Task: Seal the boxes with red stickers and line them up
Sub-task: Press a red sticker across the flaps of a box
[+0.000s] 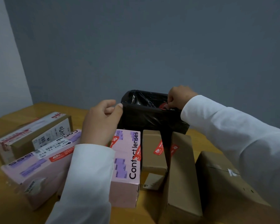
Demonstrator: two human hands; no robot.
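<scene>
Several boxes stand side by side on the wooden table (0,199). A pink "Contact lenses" box (126,168) and a small brown box (152,152) each carry a red sticker (158,149); a taller brown box (181,175) has one too. Another pink box (34,168) lies at the left. Behind them stands a bin lined with a black bag (145,117). My left hand (102,122) pinches the bag's left rim. My right hand (179,97) reaches over the right rim and pinches something red (162,106) inside the bag.
A brown box with white labels (31,135) lies at the far left. A large brown box (223,180) sits at the right, partly under my right sleeve. A grey wall rises right behind the table.
</scene>
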